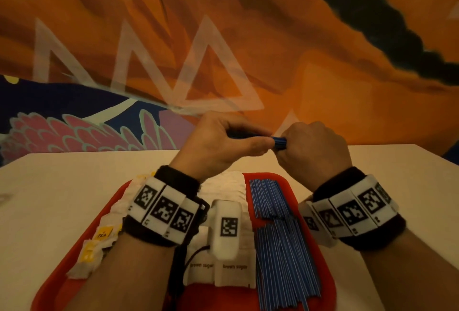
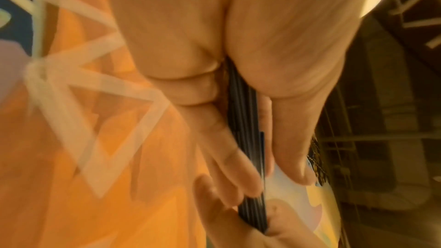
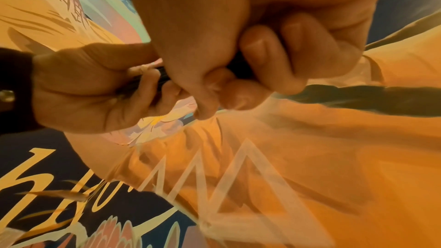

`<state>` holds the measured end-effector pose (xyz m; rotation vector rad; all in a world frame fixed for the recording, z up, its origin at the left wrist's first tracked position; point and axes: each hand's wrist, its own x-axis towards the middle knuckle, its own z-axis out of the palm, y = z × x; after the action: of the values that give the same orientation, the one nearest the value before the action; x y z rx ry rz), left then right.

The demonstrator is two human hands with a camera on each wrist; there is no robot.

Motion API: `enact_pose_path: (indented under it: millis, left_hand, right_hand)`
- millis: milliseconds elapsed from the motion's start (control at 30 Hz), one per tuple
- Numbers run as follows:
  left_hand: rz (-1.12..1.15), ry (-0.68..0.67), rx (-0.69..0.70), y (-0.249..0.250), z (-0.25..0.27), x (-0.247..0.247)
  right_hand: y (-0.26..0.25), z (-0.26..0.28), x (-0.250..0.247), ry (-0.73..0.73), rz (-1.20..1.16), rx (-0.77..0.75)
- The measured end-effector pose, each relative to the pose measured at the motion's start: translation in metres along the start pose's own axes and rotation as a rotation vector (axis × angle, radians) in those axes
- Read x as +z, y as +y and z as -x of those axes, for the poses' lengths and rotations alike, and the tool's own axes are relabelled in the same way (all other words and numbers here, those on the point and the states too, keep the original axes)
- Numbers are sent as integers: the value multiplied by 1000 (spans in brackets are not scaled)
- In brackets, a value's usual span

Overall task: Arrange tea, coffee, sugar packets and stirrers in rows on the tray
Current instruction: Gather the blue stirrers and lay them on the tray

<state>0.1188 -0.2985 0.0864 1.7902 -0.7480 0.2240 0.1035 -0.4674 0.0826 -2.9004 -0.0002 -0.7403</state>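
Note:
Both hands are raised above the far end of the red tray (image 1: 82, 213) and together hold a small bundle of blue stirrers (image 1: 278, 142). My left hand (image 1: 236, 136) grips one end of the bundle, my right hand (image 1: 298, 144) grips the other. In the left wrist view the dark stirrers (image 2: 248, 139) run between my thumb and fingers. On the tray lie a row of tea bags (image 1: 99, 241) at the left, white sugar packets (image 1: 233, 271) marked brown sugar in the middle, and two rows of blue stirrers (image 1: 280, 248) at the right.
The tray sits on a pale table (image 1: 49, 198) that reaches a painted orange wall (image 1: 273, 49). White marker bands wrap both wrists, and a white camera unit (image 1: 227, 228) hangs over the sugar packets.

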Motion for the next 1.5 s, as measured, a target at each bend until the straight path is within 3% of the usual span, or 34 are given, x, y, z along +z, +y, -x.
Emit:
enact_pose_path:
  millis: [100, 167, 300, 433, 500, 567, 700, 767, 900, 1000, 1067, 1167, 1267, 1400, 1500]
  left_hand:
    - [5, 41, 13, -3, -3, 6]
    - [8, 81, 52, -3, -3, 3]
    - [185, 133, 57, -2, 0, -8]
    - [297, 135, 49, -2, 0, -18]
    - [302, 102, 68, -1, -1, -12]
    - [245, 47, 91, 1, -1, -3]
    - [221, 29, 66, 1, 0, 3]
    - [206, 42, 77, 2, 1, -1]
    - [125, 67, 87, 4, 2, -5]
    - [117, 110, 49, 6, 1, 3]
    - [48, 249, 28, 4, -2, 11]
    - [-96, 522, 25, -6, -8, 13]
    - [-123, 673, -1, -14, -11, 11]
    - [2, 697, -50, -12, -12, 13]
    - [416, 576, -223, 0, -9, 12]
  right_hand:
    - [7, -3, -1, 48, 14, -31]
    - [14, -6, -3, 94, -44, -148]
    - [26, -9, -19, 85, -422, -382]
    - [28, -13, -22, 224, -1054, -261]
    - [19, -11, -18, 147, -1365, -164]
    - [4, -3, -14, 61, -1444, -167]
    - [-4, 0, -11, 21, -1395, -264]
    - [3, -1, -17, -81, -1294, -349]
    - [9, 5, -32, -328, -645, -448]
    - [7, 5, -24, -185, -243, -316]
    - [4, 4, -16, -21, -80, -242]
    - [-5, 7, -13, 87, -23, -211]
    - [-13, 10, -6, 94, 9, -204]
    - [-14, 9, 4, 11, 6, -159]
    - [-10, 5, 4, 40, -57, -118]
